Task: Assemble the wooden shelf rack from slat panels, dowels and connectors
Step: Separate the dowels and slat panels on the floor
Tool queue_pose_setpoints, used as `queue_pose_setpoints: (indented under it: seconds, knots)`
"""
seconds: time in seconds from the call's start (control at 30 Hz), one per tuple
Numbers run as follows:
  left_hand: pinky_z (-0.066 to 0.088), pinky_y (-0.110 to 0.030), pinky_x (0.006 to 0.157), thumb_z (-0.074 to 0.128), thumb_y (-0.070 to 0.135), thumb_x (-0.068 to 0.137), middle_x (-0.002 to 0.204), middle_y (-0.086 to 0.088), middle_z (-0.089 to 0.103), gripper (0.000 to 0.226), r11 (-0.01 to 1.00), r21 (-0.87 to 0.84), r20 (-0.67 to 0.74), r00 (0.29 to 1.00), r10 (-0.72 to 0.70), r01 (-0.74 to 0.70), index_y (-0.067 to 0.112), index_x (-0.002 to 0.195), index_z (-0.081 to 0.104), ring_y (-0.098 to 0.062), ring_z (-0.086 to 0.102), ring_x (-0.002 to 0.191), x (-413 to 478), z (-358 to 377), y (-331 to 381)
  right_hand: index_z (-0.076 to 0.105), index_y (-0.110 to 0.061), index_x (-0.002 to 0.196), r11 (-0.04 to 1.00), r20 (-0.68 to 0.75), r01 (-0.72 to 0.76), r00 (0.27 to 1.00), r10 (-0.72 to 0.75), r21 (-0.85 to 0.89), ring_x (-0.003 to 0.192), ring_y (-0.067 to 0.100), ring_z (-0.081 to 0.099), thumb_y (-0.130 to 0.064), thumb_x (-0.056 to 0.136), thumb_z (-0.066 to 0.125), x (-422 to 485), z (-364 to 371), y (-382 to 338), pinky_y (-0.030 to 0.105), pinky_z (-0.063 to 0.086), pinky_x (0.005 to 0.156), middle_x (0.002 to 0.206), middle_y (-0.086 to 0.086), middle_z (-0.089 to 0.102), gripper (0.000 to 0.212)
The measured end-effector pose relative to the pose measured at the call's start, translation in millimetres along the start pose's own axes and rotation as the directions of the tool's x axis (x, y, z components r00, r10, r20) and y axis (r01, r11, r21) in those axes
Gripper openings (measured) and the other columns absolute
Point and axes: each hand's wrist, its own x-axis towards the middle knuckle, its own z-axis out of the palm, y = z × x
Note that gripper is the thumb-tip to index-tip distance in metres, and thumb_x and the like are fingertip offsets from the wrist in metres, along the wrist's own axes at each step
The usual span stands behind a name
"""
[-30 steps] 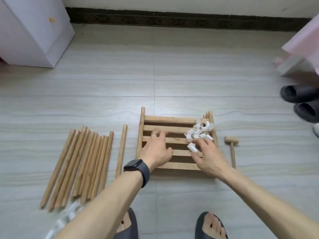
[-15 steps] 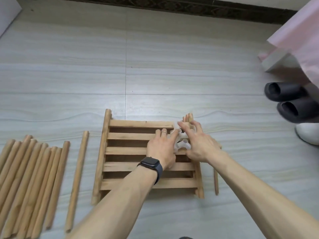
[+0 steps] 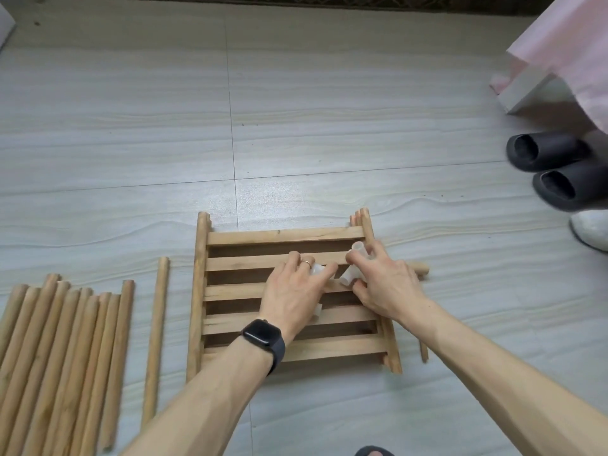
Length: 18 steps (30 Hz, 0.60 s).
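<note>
Slat panel [image 3: 279, 236] lies flat, slats crosswise, rails pointing away; left hand [image 3: 292, 294] and right hand [image 3: 388, 284] fingers clamped on connectors [image 3: 349, 275]

Slat panels [image 3: 263, 236] stacked flat, white connectors [image 3: 348, 275] atop (partly hidden), dowels [image 3: 65, 340] left

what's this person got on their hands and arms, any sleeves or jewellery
No sleeves show: both forearms are bare up to the frame edge. The left hand has a thin gold-coloured ring on one finger, and that wrist carries a smartwatch with a black rectangular face and a dark band. The right hand and its wrist wear nothing that shows.
</note>
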Motion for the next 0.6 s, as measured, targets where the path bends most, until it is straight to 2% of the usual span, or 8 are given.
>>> queue_pose_setpoints:
  seconds: [0.1,0.17,0.2,0.3,0.37,0.5,0.57,0.6]
  knots:
    - [0.035,-0.036,0.075,0.052,0.026,0.097,0.121,-0.009,0.053,0.039,0.997,0.077,0.047,0.999,-0.008,0.004,0.032,0.133,0.037,-0.030,0.040,0.104,-1.7,-2.0,-3.1,0.048,-0.038,0.113,0.999,0.015,-0.034,0.999,0.034,-0.018,0.067,0.043,0.063,-0.052,0.086,0.048,1.8,0.6,-4.7,0.040,0.039,0.060,0.147,0.015,0.037,0.030]
    - [0.039,-0.037,0.074,0.039,0.036,0.104,0.123,-0.010,0.052,0.026,0.995,0.095,0.047,0.998,-0.040,0.035,0.031,0.130,0.040,-0.030,0.041,0.105,-1.7,-6.1,-9.6,0.050,-0.038,0.112,0.999,0.027,-0.044,0.999,0.045,-0.021,0.072,0.042,0.064,-0.056,0.085,0.044,5.1,-1.6,-5.3,0.040,0.041,0.062,0.147,0.016,0.039,0.034]
    - [0.040,-0.038,0.075,0.032,0.046,0.105,0.122,-0.010,0.053,0.028,0.995,0.093,0.050,0.998,-0.032,0.027,0.031,0.128,0.041,-0.030,0.041,0.104,-3.2,-7.9,-12.8,0.050,-0.036,0.110,0.999,0.015,-0.046,0.999,0.047,-0.016,0.072,0.042,0.064,-0.055,0.085,0.046,4.9,-1.9,-5.2,0.041,0.043,0.062,0.146,0.015,0.039,0.031]
    - [0.038,-0.042,0.083,0.018,0.074,0.096,0.127,-0.014,0.051,0.063,0.982,0.140,0.119,0.986,0.113,-0.129,0.026,0.132,0.038,-0.031,0.043,0.106,-14.1,-6.7,-20.2,0.052,-0.032,0.105,0.997,-0.080,-0.061,0.995,0.065,0.051,0.068,0.040,0.062,-0.047,0.084,0.059,-4.4,1.6,-8.1,0.038,0.040,0.059,0.133,0.011,0.049,0.026]
    - [0.037,-0.044,0.089,0.019,0.080,0.091,0.136,-0.018,0.046,0.076,0.942,0.223,0.189,0.959,0.212,-0.252,0.022,0.140,0.028,-0.034,0.043,0.112,-18.7,-1.7,-27.5,0.059,-0.028,0.107,0.974,-0.185,-0.119,0.970,0.155,0.191,0.071,0.037,0.062,-0.040,0.082,0.066,-13.2,5.9,-10.6,0.033,0.036,0.059,0.113,0.008,0.058,0.028]
    - [0.042,-0.039,0.081,0.028,0.072,0.096,0.129,-0.013,0.052,0.063,0.903,0.220,0.202,0.923,0.327,-0.368,0.023,0.134,0.032,-0.031,0.048,0.108,-8.2,0.2,-47.7,0.064,-0.032,0.112,0.805,-0.261,-0.158,0.895,0.361,0.573,0.079,0.020,0.054,-0.033,0.079,0.076,-36.4,11.3,-19.3,0.025,0.038,0.066,0.091,-0.002,0.054,0.035]
    - [0.046,-0.038,0.073,0.036,0.065,0.093,0.121,-0.013,0.055,0.055,0.877,0.210,0.227,0.894,0.386,-0.431,0.022,0.127,0.039,-0.029,0.051,0.101,-2.2,-3.8,-51.3,0.062,-0.040,0.105,0.672,-0.218,-0.162,0.869,0.444,0.723,0.074,0.009,0.050,-0.034,0.077,0.072,-52.3,13.4,-26.1,0.010,0.038,0.065,0.087,-0.011,0.056,0.031]
    - [0.047,-0.039,0.070,0.037,0.059,0.090,0.115,-0.013,0.058,0.051,0.872,0.204,0.244,0.885,0.396,-0.446,0.021,0.122,0.043,-0.028,0.052,0.096,0.4,-6.8,-50.6,0.061,-0.043,0.102,0.595,-0.168,-0.179,0.861,0.480,0.784,0.073,0.008,0.055,-0.035,0.076,0.071,-60.2,14.5,-28.9,0.008,0.042,0.066,0.088,-0.011,0.059,0.029]
